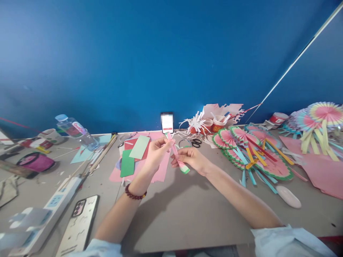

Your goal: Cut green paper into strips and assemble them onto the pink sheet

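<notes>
My left hand [157, 151] and my right hand [189, 159] are both closed on a narrow folded strip of pink paper with a green end [178, 155], held slanted above the table. The left hand pinches its upper pink part, the right grips lower, close to the green tip. A dark red bead bracelet [134, 194] is on my left wrist. Beneath the hands lie loose pink, red and green paper sheets [134, 157].
Several finished pink-and-green paper fans with stick handles [252, 153] lie at right. Scissors [196, 142], paper cups [217, 125] and a standing phone [167, 122] are behind. A water bottle [75, 130], a power strip [57, 203] and another phone [79, 225] are at left.
</notes>
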### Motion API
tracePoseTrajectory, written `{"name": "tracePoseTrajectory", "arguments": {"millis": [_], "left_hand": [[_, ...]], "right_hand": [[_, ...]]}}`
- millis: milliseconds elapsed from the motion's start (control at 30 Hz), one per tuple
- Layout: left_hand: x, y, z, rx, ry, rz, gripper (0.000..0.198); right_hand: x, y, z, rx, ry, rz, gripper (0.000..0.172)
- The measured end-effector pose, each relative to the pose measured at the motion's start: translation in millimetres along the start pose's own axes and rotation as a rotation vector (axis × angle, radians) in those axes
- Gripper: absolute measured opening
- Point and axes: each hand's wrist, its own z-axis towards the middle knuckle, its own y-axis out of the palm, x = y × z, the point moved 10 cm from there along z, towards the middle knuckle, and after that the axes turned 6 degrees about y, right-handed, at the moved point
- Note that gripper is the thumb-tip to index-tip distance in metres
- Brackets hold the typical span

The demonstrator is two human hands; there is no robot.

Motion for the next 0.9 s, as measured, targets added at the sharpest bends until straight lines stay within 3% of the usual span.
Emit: {"name": "tracePoseTrajectory", "arguments": {"millis": [233, 567, 900], "left_hand": [[4, 15.2, -5, -0.188, -0.036, 0.082, 0.031], [2, -3.7, 1, -0.02, -0.022, 0.03, 0.034], [3, -3.4, 1, -0.001, -0.022, 0.033, 0.037]], "right_hand": [[-4, -8, 2, 0.03, -0.036, -0.002, 0.044], [-6, 0, -1, -0.054, -0.02, -0.041, 0.045], [0, -3, 1, -0.024, 0.02, -0.002, 0.041]]}}
